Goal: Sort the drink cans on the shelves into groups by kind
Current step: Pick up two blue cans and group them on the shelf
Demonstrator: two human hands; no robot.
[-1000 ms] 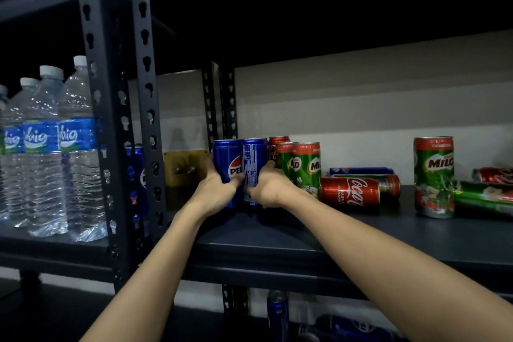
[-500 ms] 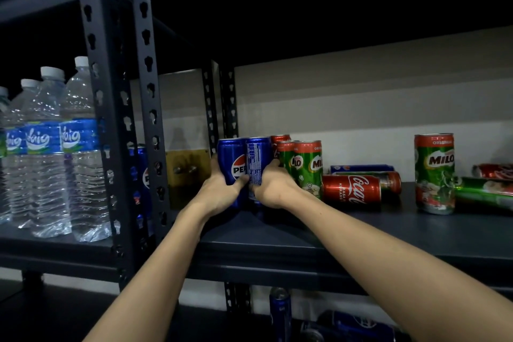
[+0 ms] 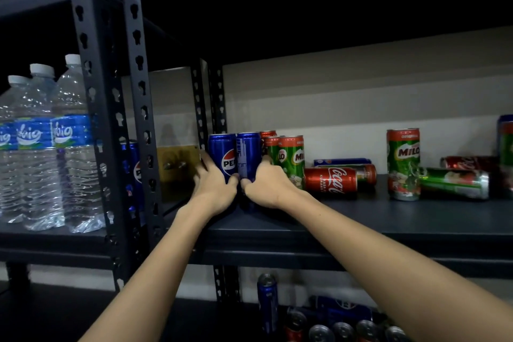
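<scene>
At the left end of the shelf (image 3: pixel 361 219), beside the dark upright post (image 3: pixel 138 108), the head view shows two blue Pepsi cans standing upright and touching. The left hand (image 3: pixel 215 189) wraps the left Pepsi can (image 3: pixel 222 151); the right hand (image 3: pixel 270 189) wraps the right Pepsi can (image 3: pixel 248 151). Just right of them stand Milo cans (image 3: pixel 290 155), then a fallen Coca-Cola can (image 3: pixel 330 182). The step looks like squaring the Pepsi pair into a group. Next, probably, release them and reach rightward from the post for the toppled cans.
</scene>
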